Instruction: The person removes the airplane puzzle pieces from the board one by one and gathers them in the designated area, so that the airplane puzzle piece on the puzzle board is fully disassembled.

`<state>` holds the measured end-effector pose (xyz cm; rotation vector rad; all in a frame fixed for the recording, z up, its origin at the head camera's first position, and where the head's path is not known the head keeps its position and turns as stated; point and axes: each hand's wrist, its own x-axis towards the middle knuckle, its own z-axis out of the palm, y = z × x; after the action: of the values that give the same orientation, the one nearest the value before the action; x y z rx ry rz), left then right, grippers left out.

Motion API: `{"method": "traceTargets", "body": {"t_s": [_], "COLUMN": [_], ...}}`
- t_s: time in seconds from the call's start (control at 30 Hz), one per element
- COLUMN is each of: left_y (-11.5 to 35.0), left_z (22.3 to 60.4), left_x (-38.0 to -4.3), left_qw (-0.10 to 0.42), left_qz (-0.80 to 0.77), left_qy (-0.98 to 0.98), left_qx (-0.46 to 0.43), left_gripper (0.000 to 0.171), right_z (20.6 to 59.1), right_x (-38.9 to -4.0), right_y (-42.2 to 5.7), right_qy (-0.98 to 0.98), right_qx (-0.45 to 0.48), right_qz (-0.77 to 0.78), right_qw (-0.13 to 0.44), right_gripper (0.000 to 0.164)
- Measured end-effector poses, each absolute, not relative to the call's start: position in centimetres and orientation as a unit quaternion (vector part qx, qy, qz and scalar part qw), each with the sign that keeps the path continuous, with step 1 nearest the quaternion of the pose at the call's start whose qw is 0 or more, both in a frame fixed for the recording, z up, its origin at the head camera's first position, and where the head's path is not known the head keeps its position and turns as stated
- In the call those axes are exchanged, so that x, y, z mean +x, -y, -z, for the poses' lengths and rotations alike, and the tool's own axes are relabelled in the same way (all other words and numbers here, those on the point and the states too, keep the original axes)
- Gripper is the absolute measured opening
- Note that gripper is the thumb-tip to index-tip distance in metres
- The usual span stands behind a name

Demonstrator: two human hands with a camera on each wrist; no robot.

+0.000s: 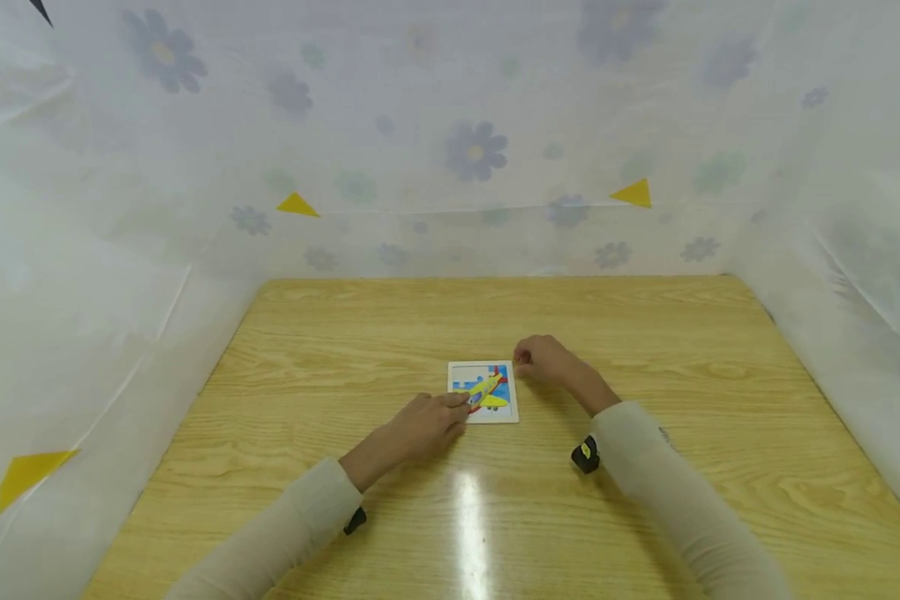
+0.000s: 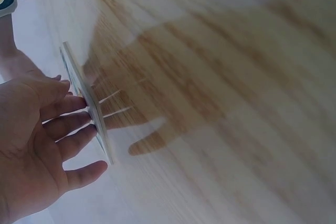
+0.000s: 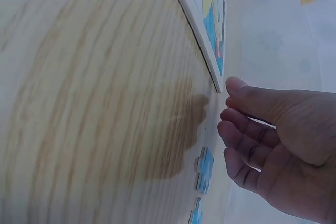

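Head view: an airplane puzzle (image 1: 501,392) is seen lying on the middle of a wooden table (image 1: 645,333), its far left part showing white. Its near left part is covered by the left hand (image 1: 429,425), whose fingers are stretched out and laid on it. The right hand (image 1: 549,362) is held just beside the puzzle's far right corner, its fingers loosely bent and relaxed. In the right wrist view, two blue pieces (image 3: 205,170) are shown farther right, apart from the puzzle.

The left hand (image 2: 31,140) touches a thin board (image 2: 99,120) with its fingers (image 2: 71,124).
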<state>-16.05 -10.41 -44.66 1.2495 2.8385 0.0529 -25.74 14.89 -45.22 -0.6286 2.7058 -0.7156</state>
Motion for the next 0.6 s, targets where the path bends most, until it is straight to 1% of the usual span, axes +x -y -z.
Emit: {"method": "traceTargets", "body": {"t_s": [0.2, 0.27, 0.47, 0.53, 0.6], "left_y": [10.4, 10.4, 10.2, 10.2, 10.2], "left_z": [44.8, 44.8, 44.9, 44.9, 45.0], "left_x": [-16.0, -16.0, -15.9, -15.9, -15.9], "left_qw": [0.009, 0.01, 0.031, 0.029, 0.023], "left_qz": [-0.049, -0.049, -0.021, -0.017, -0.021], "left_qy": [-0.908, -0.909, -0.919, -0.919, -0.918], "left_qx": [0.416, 0.415, 0.394, 0.393, 0.396], "left_gripper": [0.021, 0.022, 0.032, 0.031, 0.027], "right_z": [45.3, 45.2, 45.0, 45.1, 45.1], "right_x": [-25.5, -25.4, -25.1, -25.2, -25.3], "right_y": [-14.0, -13.8, -13.4, -13.4, -13.3], "right_qy": [-0.933, -0.933, -0.931, -0.931, -0.932], "right_qx": [-0.226, -0.231, -0.253, -0.256, -0.257], "right_qz": [0.24, 0.238, 0.224, 0.219, 0.216], "right_qw": [0.14, 0.139, 0.136, 0.137, 0.136], "right_gripper": [0.017, 0.018, 0.015, 0.015, 0.017]}}
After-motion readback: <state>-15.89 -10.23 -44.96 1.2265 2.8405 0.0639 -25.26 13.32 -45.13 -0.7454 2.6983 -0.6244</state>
